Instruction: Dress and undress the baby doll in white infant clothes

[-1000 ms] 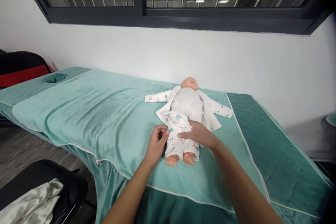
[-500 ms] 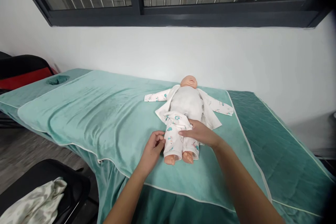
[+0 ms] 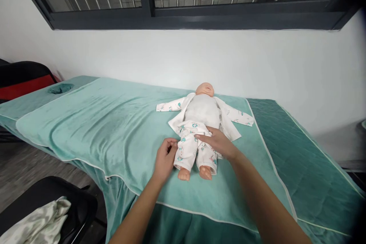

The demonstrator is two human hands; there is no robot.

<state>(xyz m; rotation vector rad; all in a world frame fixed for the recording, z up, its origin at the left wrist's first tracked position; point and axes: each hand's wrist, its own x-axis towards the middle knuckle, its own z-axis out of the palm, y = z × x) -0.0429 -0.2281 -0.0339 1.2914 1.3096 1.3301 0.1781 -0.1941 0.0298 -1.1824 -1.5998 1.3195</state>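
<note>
A baby doll point(image 3: 203, 108) lies on its back with its head toward the wall. It wears an open white printed jacket point(image 3: 234, 116) with the sleeves spread, and printed baby pants point(image 3: 187, 146) drawn up over its legs. Its bare feet stick out of the cuffs. My left hand point(image 3: 166, 158) is closed at the outer side of the left pant leg, fingers curled against the fabric. Across the front of the pants near the waist lies my right hand point(image 3: 219, 142), thumb on the cloth and fingers around the upper edge, partly hidden.
A light green velvet sheet point(image 3: 122, 122) covers the massage bed, with a darker green cover point(image 3: 291, 145) at the right. A black chair point(image 3: 77, 202) holding a crumpled patterned cloth point(image 3: 42, 221) stands at lower left. Behind the bed are a white wall and a barred window.
My left hand has moved slightly up and left. The left pant leg has shifted outward, and the doll's legs are farther apart. My right hand stays near the waist.
</note>
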